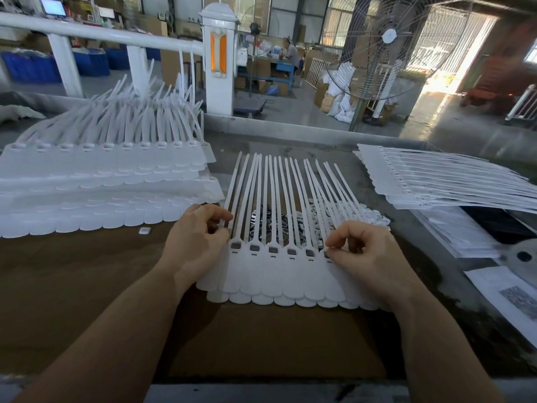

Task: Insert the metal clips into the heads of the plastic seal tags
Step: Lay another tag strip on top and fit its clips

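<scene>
The right hand hovers over the rightmost head in the row, thumb and forefinger pinched narrow on something small and dark, likely a metal clip, though it is too small to be sure. Just to its left lies the fanned row of flat white plastic seal tags, their rectangular head sockets facing up and their long thin tails pointing away from the hands. At the far end of that row the left hand has its fingers curled round the leftmost tail, steadying the set. Beyond both hands, under the tails, sits a loose heap of small dark and silvery metal clips. Further left is a stacked pile of white tags; further right, a flat sheaf of white tags.

The overlapping tags could slide if the left hand eases, so the socket shifts and the clip seats crooked or drops. A tilted clip may jam at the socket's edge.
</scene>
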A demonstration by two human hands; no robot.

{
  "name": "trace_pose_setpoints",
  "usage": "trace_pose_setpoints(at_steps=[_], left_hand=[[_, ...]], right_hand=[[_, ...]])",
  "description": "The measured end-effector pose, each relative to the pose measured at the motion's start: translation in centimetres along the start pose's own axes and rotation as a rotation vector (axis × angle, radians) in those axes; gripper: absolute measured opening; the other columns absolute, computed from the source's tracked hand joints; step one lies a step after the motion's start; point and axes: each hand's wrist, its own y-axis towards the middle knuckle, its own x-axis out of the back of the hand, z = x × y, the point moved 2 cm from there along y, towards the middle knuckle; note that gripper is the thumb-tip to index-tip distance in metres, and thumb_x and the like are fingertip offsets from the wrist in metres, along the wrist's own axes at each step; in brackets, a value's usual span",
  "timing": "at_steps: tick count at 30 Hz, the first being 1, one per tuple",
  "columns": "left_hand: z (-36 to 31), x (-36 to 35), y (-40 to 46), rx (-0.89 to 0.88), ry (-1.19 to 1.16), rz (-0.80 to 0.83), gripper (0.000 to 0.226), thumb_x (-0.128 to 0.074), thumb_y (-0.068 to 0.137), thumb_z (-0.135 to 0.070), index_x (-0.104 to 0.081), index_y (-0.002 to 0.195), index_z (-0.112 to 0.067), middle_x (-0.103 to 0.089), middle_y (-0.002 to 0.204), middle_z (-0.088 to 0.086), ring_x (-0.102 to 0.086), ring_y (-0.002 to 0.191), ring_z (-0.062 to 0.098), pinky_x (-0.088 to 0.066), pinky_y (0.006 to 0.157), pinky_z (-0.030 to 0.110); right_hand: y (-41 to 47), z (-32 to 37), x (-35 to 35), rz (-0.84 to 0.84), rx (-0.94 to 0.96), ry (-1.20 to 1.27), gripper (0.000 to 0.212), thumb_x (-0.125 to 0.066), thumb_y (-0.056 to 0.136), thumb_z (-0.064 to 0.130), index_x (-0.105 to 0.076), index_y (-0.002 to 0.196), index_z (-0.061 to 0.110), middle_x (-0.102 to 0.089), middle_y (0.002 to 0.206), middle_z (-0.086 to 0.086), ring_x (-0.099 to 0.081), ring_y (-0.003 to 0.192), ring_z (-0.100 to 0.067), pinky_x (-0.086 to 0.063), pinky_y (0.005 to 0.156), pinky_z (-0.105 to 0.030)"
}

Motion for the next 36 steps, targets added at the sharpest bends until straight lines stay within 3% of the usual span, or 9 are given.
trace_pose_setpoints(at_steps=[3,9,18,21,28,36], left_hand=[[0.0,0.0,0.1,-0.002,0.003,0.000,0.021,-0.058,0.088,-0.011,-0.057,0.096,-0.030,-0.047,0.093,-0.012,-0.049,0.078,0.000,-0.034,0.065,0.008],[0.0,0.0,0.1,0.003,-0.002,0.001,0.020,-0.058,0.088,-0.011,-0.060,0.099,-0.027,-0.048,0.095,-0.009,-0.049,0.079,0.003,-0.035,0.067,0.010],[0.1,0.0,0.0,0.006,0.001,0.003,0.024,-0.058,0.087,-0.011,-0.060,0.102,-0.029,-0.043,0.101,-0.009,-0.047,0.081,-0.001,-0.033,0.064,0.007],[0.1,0.0,0.0,0.012,-0.003,0.008,0.025,-0.058,0.087,-0.011,-0.062,0.104,-0.028,-0.043,0.104,-0.008,-0.046,0.081,-0.002,-0.032,0.064,0.006],[0.0,0.0,0.1,0.008,0.013,0.019,0.024,-0.059,0.086,-0.012,-0.063,0.105,-0.026,-0.042,0.105,-0.007,-0.045,0.080,-0.003,-0.032,0.063,0.005],[0.0,0.0,0.1,0.016,-0.011,0.029,0.021,-0.060,0.086,-0.013,-0.061,0.102,-0.028,-0.041,0.101,-0.010,-0.046,0.080,-0.002,-0.032,0.064,0.004]], right_hand=[[0.1,-0.3,0.1,-0.043,-0.019,0.044,0.018,-0.066,0.082,0.005,-0.067,0.076,0.022,-0.054,0.056,0.029,-0.046,0.054,0.006,-0.037,0.053,-0.005],[0.4,-0.7,-0.1,-0.122,-0.066,0.080,0.024,-0.058,0.085,-0.001,-0.068,0.078,0.020,-0.061,0.069,0.004,-0.053,0.058,0.000,-0.043,0.055,-0.008],[1.2,-0.8,-0.9,-0.125,0.004,-0.145,0.015,-0.062,0.085,0.004,-0.068,0.085,0.018,-0.059,0.083,0.011,-0.053,0.075,-0.002,-0.039,0.068,-0.003],[1.7,-0.4,-1.2,-0.116,0.035,-0.220,0.013,-0.060,0.087,0.008,-0.067,0.092,0.018,-0.058,0.084,0.011,-0.050,0.074,0.000,-0.038,0.065,-0.006],[3.7,1.4,-3.0,-0.012,0.134,-0.364,0.016,-0.059,0.089,0.015,-0.067,0.103,0.016,-0.058,0.100,0.003,-0.052,0.087,-0.007,-0.040,0.081,-0.013],[5.6,1.8,-4.5,0.118,-0.013,-0.519,0.032,-0.053,0.091,0.015,-0.060,0.122,0.019,-0.050,0.120,-0.003,-0.054,0.094,-0.015,-0.046,0.092,-0.031]])
